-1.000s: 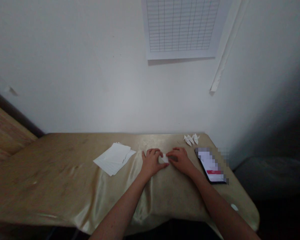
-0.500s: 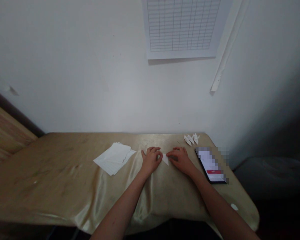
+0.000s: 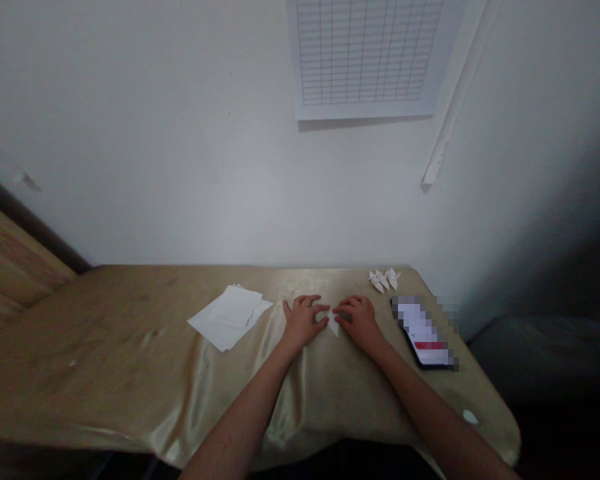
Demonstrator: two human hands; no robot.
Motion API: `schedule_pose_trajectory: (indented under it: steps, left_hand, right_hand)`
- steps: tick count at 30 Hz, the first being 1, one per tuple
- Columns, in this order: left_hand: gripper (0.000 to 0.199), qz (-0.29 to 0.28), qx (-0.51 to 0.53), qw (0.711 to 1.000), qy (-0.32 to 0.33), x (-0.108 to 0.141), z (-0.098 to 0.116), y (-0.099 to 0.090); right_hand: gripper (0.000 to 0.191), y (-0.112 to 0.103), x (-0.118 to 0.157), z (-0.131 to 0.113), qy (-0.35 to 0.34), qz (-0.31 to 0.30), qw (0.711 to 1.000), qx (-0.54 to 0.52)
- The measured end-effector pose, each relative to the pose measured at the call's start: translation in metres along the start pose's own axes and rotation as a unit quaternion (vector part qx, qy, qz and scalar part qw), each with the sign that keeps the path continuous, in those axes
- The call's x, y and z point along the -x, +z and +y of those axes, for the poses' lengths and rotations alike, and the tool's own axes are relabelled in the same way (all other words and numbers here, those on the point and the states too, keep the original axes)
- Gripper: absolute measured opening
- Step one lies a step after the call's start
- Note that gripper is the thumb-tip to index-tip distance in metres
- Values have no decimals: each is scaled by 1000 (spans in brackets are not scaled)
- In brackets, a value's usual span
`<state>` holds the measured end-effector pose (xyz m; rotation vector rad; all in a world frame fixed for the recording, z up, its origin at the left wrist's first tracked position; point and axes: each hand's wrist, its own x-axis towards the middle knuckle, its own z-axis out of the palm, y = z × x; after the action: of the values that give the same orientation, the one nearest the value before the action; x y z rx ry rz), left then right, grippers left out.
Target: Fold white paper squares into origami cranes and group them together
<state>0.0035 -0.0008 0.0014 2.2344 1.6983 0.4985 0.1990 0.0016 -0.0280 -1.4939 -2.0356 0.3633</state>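
A small piece of folded white paper (image 3: 333, 327), narrowing to a point toward me, lies on the cloth-covered table between my hands. My left hand (image 3: 304, 321) is at its left edge, with thumb and index finger apart and the other fingers spread. From the right side, my right hand (image 3: 360, 323) has its curled fingers and thumb at the paper's edge and seems to hold it there. My fingertips cover part of the paper's upper end, so its folds cannot be made out.
A stack of white paper sheets (image 3: 230, 317) lies to the left. Several small folded paper figures (image 3: 384, 279) sit at the back right, with a phone (image 3: 423, 333) in front of them. A small white piece (image 3: 470, 417) is near the right edge of the table (image 3: 130, 360). The wall (image 3: 205, 200) rises behind.
My left thumb and index finger have parted from a pinch. My right fingers have curled in closer to the paper, and its tip sits slightly nearer me.
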Motion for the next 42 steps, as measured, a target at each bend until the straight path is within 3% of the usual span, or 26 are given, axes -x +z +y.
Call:
schedule_pose_trajectory:
  steps: [19, 28, 34, 42]
  left_hand:
    - [28, -4, 52, 999, 0, 1, 6, -2]
    - [30, 34, 67, 997, 14, 3, 8, -1]
    - [17, 33, 66, 997, -2, 6, 8, -2]
    - [15, 36, 65, 997, -28, 4, 8, 2]
  right_hand:
    - [16, 2, 1, 0, -7, 32, 999, 1]
    - [12, -1, 1, -6, -12, 38, 999, -1]
    - [6, -2, 1, -6, -9, 37, 999, 25]
    - [7, -4, -2, -8, -4, 26, 999, 45]
